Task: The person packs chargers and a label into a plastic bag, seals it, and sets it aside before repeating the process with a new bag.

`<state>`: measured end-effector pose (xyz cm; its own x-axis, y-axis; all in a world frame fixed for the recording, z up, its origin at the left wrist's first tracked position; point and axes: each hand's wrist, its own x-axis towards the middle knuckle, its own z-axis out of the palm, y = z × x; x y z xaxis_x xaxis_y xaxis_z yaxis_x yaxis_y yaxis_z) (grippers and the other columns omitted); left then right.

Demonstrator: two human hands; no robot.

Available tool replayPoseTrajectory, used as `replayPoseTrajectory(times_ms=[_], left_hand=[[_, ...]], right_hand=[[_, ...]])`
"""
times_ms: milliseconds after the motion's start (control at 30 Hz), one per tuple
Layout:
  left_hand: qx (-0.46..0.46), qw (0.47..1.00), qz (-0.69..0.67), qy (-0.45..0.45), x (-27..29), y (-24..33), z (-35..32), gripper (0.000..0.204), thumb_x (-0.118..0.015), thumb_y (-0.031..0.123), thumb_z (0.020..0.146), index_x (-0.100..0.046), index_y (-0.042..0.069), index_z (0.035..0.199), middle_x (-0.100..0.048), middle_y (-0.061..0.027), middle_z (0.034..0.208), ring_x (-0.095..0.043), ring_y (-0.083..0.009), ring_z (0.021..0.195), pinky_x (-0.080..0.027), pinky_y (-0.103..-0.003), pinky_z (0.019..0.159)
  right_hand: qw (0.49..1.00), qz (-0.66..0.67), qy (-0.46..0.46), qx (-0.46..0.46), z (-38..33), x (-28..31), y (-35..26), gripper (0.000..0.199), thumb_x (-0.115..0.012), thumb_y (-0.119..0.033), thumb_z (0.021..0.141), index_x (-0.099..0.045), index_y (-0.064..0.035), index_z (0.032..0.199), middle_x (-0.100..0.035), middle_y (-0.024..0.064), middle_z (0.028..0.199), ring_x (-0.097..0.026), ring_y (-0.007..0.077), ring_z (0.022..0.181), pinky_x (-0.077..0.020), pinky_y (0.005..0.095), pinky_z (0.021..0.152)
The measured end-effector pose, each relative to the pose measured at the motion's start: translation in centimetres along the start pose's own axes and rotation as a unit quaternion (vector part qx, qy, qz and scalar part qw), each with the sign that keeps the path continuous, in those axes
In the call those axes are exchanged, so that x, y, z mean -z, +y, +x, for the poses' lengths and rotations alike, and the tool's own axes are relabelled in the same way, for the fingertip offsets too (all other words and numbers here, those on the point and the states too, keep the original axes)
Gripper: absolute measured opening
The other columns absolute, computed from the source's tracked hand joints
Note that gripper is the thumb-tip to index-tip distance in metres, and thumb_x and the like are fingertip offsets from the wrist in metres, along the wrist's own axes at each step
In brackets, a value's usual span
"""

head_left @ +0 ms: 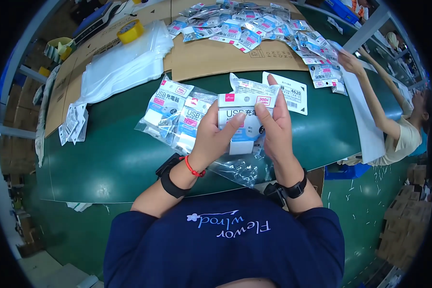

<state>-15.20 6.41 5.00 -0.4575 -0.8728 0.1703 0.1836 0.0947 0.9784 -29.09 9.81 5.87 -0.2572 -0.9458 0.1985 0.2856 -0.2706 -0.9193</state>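
Note:
A white-and-blue packaged charger point(239, 100) is held upright above the table, between both hands. My left hand point(212, 132) grips its left side, thumb across the front. On the other side my right hand point(278, 126) is closed round the edge, its thumb pressing near the top corner. Part of another pack shows behind the held one. Two more charger packs point(165, 102) lie side by side to the left of my left hand, inside a clear plastic bag point(242, 172) that spreads under my hands. A white label card point(296, 98) rests just beyond my right hand.
Many charger packs point(245, 26) are heaped on flat cardboard point(206, 60) at the far side. Clear bags point(125, 69) are stacked at the far left, with yellow tape point(130, 31) on them. White cards point(74, 124) sit left. A co-worker point(393, 125) reaches toward the packs at right.

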Motion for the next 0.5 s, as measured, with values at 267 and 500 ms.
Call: replayPoseTrajectory(times_ms=[267,500], left_hand=[[-0.018,0.999,-0.021,0.029,-0.7,-0.6,-0.2,0.03,-0.055,0.021,0.094,-0.051,0.001,0.117,-0.062,-0.0066,0.104,-0.057,-0.0082,0.091,-0.046,-0.024,0.079],[-0.015,0.998,-0.027,0.057,0.9,-1.2,0.6,0.031,-0.057,0.021,0.094,-0.051,0.001,0.117,-0.063,-0.0062,0.101,-0.057,-0.0082,0.09,-0.046,-0.024,0.078]], right_hand=[[0.997,0.045,0.04,-0.041,1.0,-0.1,0.6,0.056,-0.049,-0.019,0.097,-0.023,-0.006,0.146,-0.053,0.011,0.124,-0.051,0.0135,0.111,-0.0386,0.0271,0.096],[1.0,0.002,-0.002,0.03,0.9,-0.5,0.5,0.056,-0.051,-0.017,0.096,-0.026,0.0002,0.143,-0.05,0.0108,0.126,-0.047,0.0125,0.115,-0.0359,0.0269,0.098]])
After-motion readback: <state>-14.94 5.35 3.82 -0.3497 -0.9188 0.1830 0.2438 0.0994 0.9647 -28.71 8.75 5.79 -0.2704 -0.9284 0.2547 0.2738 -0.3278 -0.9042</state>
